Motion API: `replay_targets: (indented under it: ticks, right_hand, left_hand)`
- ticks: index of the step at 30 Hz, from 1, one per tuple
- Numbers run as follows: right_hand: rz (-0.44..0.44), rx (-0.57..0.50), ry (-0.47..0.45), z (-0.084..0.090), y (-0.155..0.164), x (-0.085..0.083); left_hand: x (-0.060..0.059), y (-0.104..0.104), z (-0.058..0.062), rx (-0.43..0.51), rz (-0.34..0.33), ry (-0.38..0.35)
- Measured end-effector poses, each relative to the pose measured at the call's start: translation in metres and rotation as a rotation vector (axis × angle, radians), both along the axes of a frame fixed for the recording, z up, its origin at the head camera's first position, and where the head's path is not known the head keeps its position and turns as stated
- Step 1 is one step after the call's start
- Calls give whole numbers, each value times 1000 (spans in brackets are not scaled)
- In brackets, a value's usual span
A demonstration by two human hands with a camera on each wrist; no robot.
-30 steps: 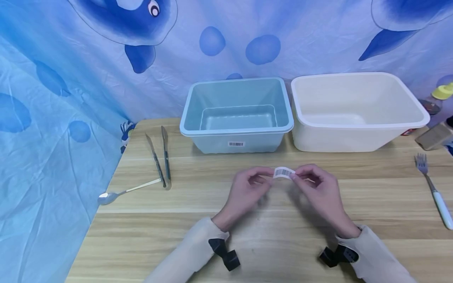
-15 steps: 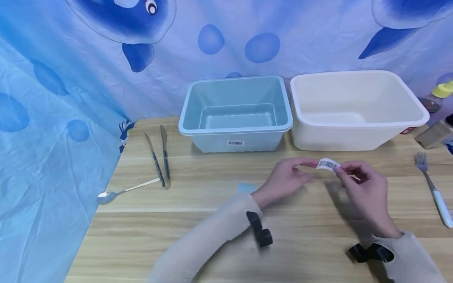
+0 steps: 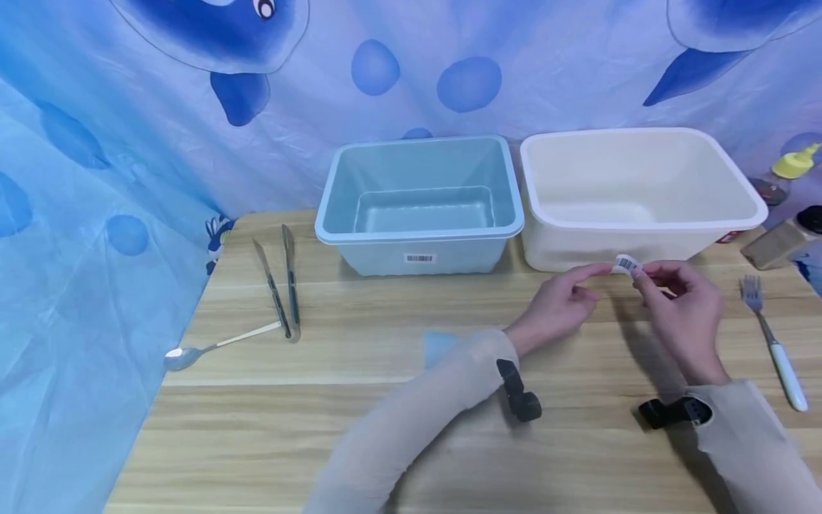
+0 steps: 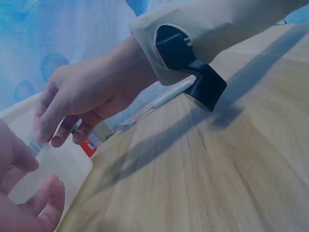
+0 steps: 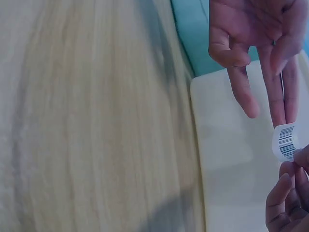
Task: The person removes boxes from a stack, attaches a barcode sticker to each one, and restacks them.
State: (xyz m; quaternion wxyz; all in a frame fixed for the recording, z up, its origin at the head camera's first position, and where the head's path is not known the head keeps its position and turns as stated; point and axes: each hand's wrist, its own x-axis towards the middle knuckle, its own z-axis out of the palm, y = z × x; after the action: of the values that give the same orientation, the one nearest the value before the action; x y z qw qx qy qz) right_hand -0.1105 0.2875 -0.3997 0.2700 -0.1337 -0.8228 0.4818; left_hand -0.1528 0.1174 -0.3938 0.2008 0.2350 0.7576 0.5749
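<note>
A small white barcode sticker (image 3: pixel 626 265) hangs in the air just in front of the white bin (image 3: pixel 642 232). My left hand (image 3: pixel 578 284) reaches across from the left and holds the sticker's left edge at its fingertips. My right hand (image 3: pixel 664 282) pinches the right edge. In the right wrist view the sticker (image 5: pixel 286 140) curls between the left hand's (image 5: pixel 251 38) long fingers above and the right hand's (image 5: pixel 289 203) fingertips below. In the left wrist view the sticker (image 4: pixel 36 146) shows against the bin wall, under the right hand (image 4: pixel 82 101).
An empty blue bin (image 3: pixel 417 235) stands left of the white one. Metal tongs (image 3: pixel 282 289) and a spoon (image 3: pixel 212 348) lie at the table's left, a white-handled fork (image 3: pixel 770 343) at its right. A small blue scrap (image 3: pixel 439 346) lies by my left sleeve. Bottles stand at far right.
Both hands have carried the sticker from the table's middle to the right and farther back, up to the white bin's front wall. A blue scrap now shows on the table.
</note>
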Motion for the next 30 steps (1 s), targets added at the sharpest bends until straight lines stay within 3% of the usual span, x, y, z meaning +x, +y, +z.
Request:
replay_targets:
  ticks: [6, 12, 30]
  right_hand:
    - [-7, 20, 8, -5, -1, -7]
    - [-27, 26, 32, -8, -2, -13]
    - [-51, -20, 51, -10, -2, -18]
  left_hand:
    - [-5, 1, -3, -48, 22, 43]
    - [-9, 3, -5, -26, 15, 60]
    - [-12, 12, -5, -42, 23, 22]
